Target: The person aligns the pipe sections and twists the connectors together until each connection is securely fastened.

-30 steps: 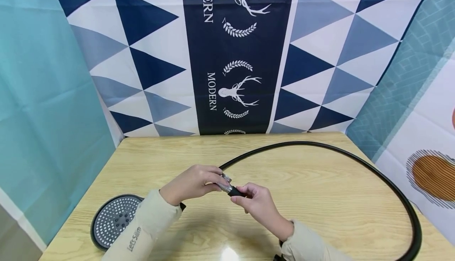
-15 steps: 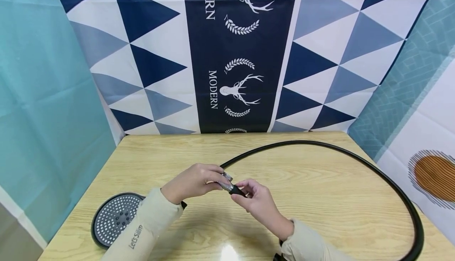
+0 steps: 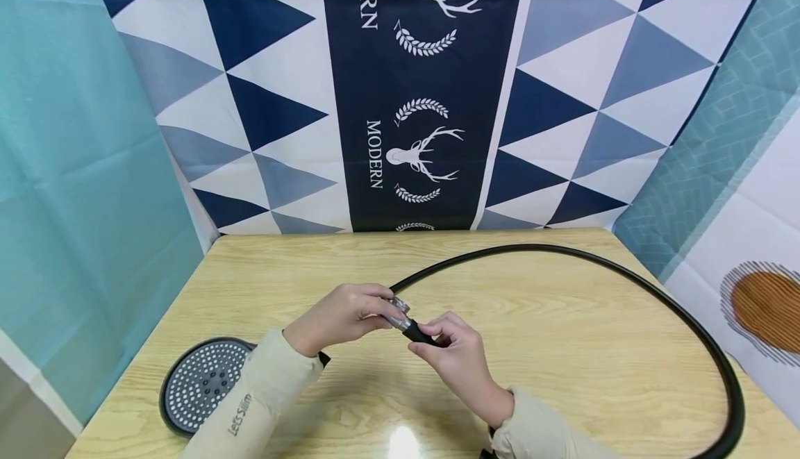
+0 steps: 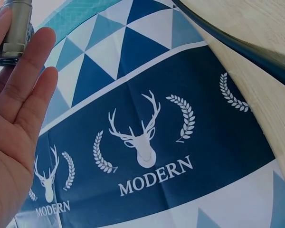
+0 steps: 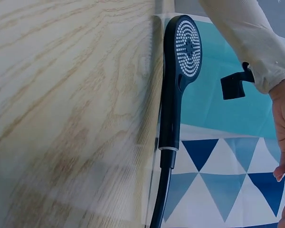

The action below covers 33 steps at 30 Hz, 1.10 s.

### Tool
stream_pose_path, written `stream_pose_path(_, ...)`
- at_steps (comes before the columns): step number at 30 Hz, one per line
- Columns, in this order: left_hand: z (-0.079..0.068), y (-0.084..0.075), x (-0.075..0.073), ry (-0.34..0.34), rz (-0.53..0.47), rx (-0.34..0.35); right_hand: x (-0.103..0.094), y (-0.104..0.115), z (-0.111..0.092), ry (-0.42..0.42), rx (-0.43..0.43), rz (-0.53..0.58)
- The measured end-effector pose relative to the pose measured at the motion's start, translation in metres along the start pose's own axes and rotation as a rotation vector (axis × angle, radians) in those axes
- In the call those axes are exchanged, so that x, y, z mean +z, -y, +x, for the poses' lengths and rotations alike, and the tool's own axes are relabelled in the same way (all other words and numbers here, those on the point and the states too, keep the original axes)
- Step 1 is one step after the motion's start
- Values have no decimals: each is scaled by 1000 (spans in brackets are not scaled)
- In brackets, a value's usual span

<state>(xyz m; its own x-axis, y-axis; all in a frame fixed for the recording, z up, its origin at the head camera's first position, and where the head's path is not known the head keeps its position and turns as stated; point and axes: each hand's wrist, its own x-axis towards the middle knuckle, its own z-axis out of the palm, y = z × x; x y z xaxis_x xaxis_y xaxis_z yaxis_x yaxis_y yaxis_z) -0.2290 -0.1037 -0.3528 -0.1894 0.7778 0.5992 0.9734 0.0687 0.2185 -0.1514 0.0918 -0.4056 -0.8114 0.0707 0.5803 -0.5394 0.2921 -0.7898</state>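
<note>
My left hand (image 3: 350,316) pinches a small chrome metal fitting (image 3: 398,321) above the middle of the table. The left wrist view shows the chrome fitting (image 4: 18,28) between thumb and fingers, the other fingers stretched out. With thumb and fingertips my right hand (image 3: 459,358) grips the black end (image 3: 420,334) of a hose, which meets the fitting. Whether they are screwed together cannot be told. A black shower head (image 3: 206,386) lies by my left sleeve, which hides its handle. The right wrist view shows the shower head (image 5: 186,47) joined to a black hose (image 5: 162,194).
The black hose (image 3: 625,277) loops widely over the right side of the wooden table (image 3: 531,376). Patterned cloth (image 3: 419,98) hangs behind the table's back edge. Teal cloth (image 3: 94,202) stands along the left, with more cloth at the right.
The right fingers have shifted slightly on the hose end, and more of its black part shows. The left hand keeps its hold on the fitting. The view has tilted a little.
</note>
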Motion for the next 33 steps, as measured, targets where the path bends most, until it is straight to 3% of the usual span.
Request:
stream_pose_path(9, 2, 0, -3, 11, 21, -3, -3, 8, 3, 12, 79, 12)
stream_pose_path(17, 2, 0, -3, 27, 61, 2, -9, 10, 7, 134, 237, 52)
stream_pose_path(21, 3, -1, -4, 39, 67, -8, -10, 11, 8, 164, 232, 71)
stream_pose_path(29, 3, -6, -7, 56, 102, -21, -10, 9, 9, 246, 138, 24)
stream_pose_path(33, 2, -5, -8, 46, 109, -8, -11, 11, 12, 285, 146, 13)
